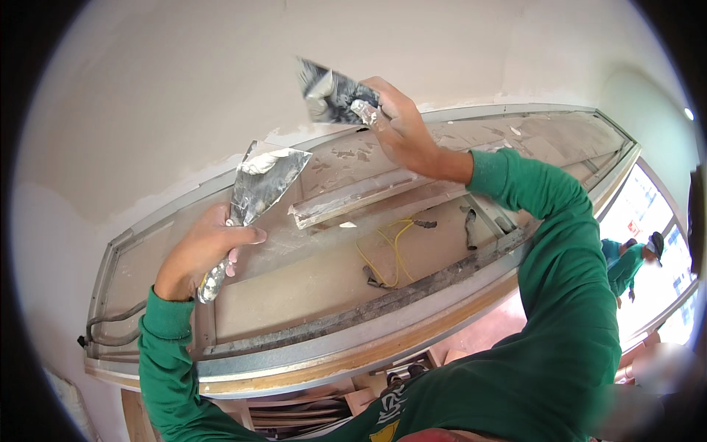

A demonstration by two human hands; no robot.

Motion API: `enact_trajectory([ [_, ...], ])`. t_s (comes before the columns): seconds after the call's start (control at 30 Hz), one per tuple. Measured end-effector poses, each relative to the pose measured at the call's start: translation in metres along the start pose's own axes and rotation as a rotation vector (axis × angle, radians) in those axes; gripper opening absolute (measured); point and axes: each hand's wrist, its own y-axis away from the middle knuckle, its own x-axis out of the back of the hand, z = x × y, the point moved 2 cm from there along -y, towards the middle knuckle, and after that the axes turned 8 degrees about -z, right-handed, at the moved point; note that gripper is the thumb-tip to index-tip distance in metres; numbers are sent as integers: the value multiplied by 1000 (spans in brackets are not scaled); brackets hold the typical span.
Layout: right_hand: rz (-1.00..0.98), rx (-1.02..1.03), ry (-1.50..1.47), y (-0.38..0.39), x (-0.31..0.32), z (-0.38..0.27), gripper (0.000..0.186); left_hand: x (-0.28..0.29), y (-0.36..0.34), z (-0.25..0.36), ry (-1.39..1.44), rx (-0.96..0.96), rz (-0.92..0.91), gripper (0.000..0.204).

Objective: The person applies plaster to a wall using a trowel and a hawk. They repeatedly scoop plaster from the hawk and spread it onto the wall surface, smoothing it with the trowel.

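Observation:
My left hand (210, 247) grips the handle of a wide putty knife (266, 184), its metal blade pointing up and carrying a lump of white filler (264, 160) near the far edge. Farther up and to the right, my right hand (401, 129) is closed round a second putty knife (328, 92). That blade is slightly blurred, smeared with pale filler, and held in front of the off-white wall (184, 88). White smears mark the fingers of my right hand. The two blades are apart.
Below my hands lies a metal-framed recessed panel (294, 317) with a wooden front edge. On it rest a filler-crusted strip (353, 199), yellow cable (398, 254), a dark conduit piece (470, 227) and dried flakes. Grey conduit (114, 328) bends at the left end. People in green (626, 265) stand far right.

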Motion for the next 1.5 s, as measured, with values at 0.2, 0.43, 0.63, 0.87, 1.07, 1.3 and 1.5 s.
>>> enact_trajectory([
  [0.2, 130, 424, -86, 2, -30, -54, 34, -11, 0, -3, 58, -35, -79, 29],
  [0.43, -223, 600, 142, -2, -33, -30, 65, -10, 8, 6, 36, -230, -73, 41],
  [0.63, -465, 521, 504, -20, -24, 30, 65, 1, 1, -5, -8, -230, 24, 40],
  [0.87, -162, -235, -355, -79, -2, 29, 27, 38, -9, -23, -167, -199, 212, 37],
  [1.07, -103, -1040, -890, -62, -68, -3, 26, 20, -10, -17, -115, -330, 244, 34],
  [1.3, -25, -897, -807, -107, -82, 99, 26, 16, -12, -11, -303, -287, 250, 31],
  [1.5, -1046, -599, -263, -137, -94, 110, 31, 71, -14, -54, -402, 207, -72, 24],
])
